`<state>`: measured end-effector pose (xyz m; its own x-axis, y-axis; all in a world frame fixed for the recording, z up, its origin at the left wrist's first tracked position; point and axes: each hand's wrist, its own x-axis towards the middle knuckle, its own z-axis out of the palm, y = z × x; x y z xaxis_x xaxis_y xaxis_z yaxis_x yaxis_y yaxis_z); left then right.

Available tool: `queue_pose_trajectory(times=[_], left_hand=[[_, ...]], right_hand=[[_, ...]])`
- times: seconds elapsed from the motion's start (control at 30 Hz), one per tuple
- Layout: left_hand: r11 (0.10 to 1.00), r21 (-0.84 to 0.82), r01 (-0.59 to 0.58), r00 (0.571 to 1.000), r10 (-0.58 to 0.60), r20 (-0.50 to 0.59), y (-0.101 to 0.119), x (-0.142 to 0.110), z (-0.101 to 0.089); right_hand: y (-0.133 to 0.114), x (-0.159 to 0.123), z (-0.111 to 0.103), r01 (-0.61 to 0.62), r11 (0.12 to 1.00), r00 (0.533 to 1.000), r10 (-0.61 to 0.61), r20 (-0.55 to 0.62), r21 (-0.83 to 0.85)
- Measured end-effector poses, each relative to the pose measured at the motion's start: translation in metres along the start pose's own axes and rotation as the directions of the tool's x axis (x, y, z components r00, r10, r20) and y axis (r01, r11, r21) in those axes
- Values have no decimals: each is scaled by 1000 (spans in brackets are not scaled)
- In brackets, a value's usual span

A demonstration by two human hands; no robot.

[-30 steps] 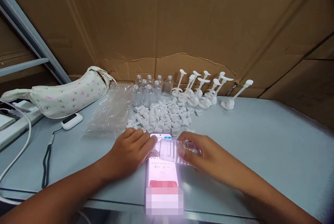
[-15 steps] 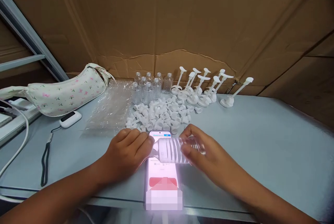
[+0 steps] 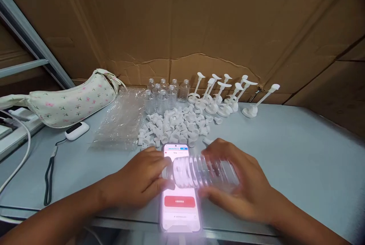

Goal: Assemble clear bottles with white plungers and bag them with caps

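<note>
Lying on its side in mid-air, the clear, ribbed plastic bottle (image 3: pixel 191 172) points its narrow neck left and its wide base right. This seems to suit a two-handed hold, one hand at each end. Of the two hands, the left hand (image 3: pixel 139 178) is mostly closed, thumb and forefinger on the near and far sides of the neck; whether it also holds a small part is hidden. The right hand (image 3: pixel 248 184) is open in a broad curve around the base end, fingers on the far side and thumb on the near side, the base close to the palm. Motion blur obscures its exact contact.

Below the bottle, a phone with a bright screen (image 3: pixel 179 212) lies on the grey worktop (image 3: pixel 302 157), its glow showing through the plastic. Just beyond, small white plastic pieces (image 3: pixel 176 125) lie in a loose heap, probably there for easy reach. Clear ribbed bottles (image 3: pixel 162 103) stand upright in a close cluster on the far side, likely bunched to save room. To their right are white stemmed pieces with round bases (image 3: pixel 212 107), their stems leaning, and one stands apart at the right end.
</note>
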<state>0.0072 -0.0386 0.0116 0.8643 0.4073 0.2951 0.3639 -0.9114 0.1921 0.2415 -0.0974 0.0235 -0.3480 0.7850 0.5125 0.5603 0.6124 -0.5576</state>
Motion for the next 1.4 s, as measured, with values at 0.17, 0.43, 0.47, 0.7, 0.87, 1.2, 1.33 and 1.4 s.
queue_pose_trajectory(times=[0.17, 0.43, 0.47, 0.7, 0.87, 1.2, 1.33, 1.4], left_hand=[[979, 200, -39, 994, 59, -94, -5, 1, 5], [805, 591, -51, 940, 238, -244, -5, -2, 7], [808, 587, -50, 939, 238, -248, -5, -2, 6], [999, 29, -28, 998, 29, -57, -8, 2, 0], [992, -113, 49, 995, -39, 91, -2, 3, 7], [982, 187, 1, 991, 24, -131, -1, 3, 25], [990, 135, 39, 985, -15, -171, -5, 0, 24], [992, 113, 51, 984, -31, -174, -5, -2, 22]], right_hand=[[-7, 1, 1, -407, 897, 909, 379, 172, 171], [9, 11, 4, -755, 400, 655, 417, 630, 520], [11, 12, 3, -759, 398, 648, 392, 653, 514], [14, 9, -4, 50, 998, 996, -47, 77, -36], [19, 7, 1, 358, 894, 928, -373, -5, -270], [23, 19, -5, -179, 980, 982, 172, 84, 89], [94, 28, -44, -402, 885, 852, 456, -257, 237], [133, 26, -59, -573, 815, 681, 531, -505, 85]])
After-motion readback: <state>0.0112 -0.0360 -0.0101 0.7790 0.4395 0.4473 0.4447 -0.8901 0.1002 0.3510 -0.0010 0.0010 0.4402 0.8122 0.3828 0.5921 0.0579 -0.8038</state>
